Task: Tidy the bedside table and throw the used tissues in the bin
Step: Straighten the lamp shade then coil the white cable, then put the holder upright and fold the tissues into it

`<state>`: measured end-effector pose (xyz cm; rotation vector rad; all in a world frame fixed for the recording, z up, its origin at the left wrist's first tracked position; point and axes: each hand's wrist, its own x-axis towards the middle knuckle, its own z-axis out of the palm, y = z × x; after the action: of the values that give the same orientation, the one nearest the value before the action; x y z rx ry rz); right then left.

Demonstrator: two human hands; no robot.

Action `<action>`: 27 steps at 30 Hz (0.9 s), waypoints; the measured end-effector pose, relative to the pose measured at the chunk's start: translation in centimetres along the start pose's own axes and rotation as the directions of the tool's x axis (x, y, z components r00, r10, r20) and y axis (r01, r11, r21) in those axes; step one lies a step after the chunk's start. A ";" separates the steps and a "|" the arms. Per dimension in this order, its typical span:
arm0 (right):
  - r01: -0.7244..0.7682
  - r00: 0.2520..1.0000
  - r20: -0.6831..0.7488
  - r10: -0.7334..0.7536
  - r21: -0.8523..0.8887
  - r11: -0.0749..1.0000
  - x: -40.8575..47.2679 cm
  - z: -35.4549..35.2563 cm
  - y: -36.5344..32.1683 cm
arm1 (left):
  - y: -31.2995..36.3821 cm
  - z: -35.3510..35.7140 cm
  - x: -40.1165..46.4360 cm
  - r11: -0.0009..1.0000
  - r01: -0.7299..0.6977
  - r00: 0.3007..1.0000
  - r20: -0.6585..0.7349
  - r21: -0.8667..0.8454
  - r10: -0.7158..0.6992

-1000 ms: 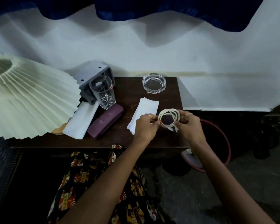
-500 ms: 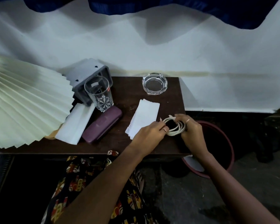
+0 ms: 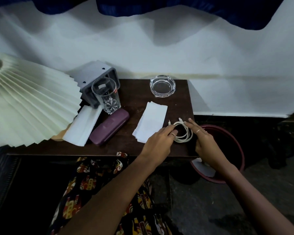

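Coiled white charging cable [image 3: 183, 132] down flat on the right front corner of the dark wooden bedside table [image 3: 134, 92], both plugs poking out toward the wall. Left hand [image 3: 159, 141] laid over the coil's left edge, fingers pretty much straight, just touching, no real grip. Right hand [image 3: 204, 139] along the coil's right side, fingers stretched out and relaxed, not curled round anything either. Folded white tissues [image 3: 151, 123] just left of the cable, partly under the left fingers. Purple glasses case [image 3: 109, 127] further left, next to a drinking glass [image 3: 107, 95] and a white folded paper [image 3: 82, 127]. Glass ashtray [image 3: 162, 85] at the back edge. Pleated lampshade [image 3: 29, 102] covering the left end. Maroon bin [image 3: 227, 150] on the floor, right beside the table, something white inside near the rim.
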<state>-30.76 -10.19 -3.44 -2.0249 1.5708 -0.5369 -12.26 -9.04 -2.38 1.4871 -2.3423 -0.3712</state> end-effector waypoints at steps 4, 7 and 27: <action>-0.014 1.000 0.007 0.014 0.017 1.000 0.6 -0.3 -1.3 | 0.0 -1.1 -0.4 1.000 0.011 1.000 -0.021 0.012 -0.011; 0.010 1.000 0.017 -0.010 -0.007 1.000 1.0 -0.2 -2.0 | -0.7 -2.3 -1.1 0.999 0.024 0.999 -0.041 0.037 -0.022; 0.246 0.969 -0.004 -0.247 -0.073 0.967 15.4 2.6 -16.8 | -8.8 -7.7 -12.1 0.833 0.548 0.760 -0.371 -0.075 -0.533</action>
<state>-12.53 -21.45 4.81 -2.2927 1.3707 -0.5931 2.99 -2.00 -0.58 2.0400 -1.5957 -0.1489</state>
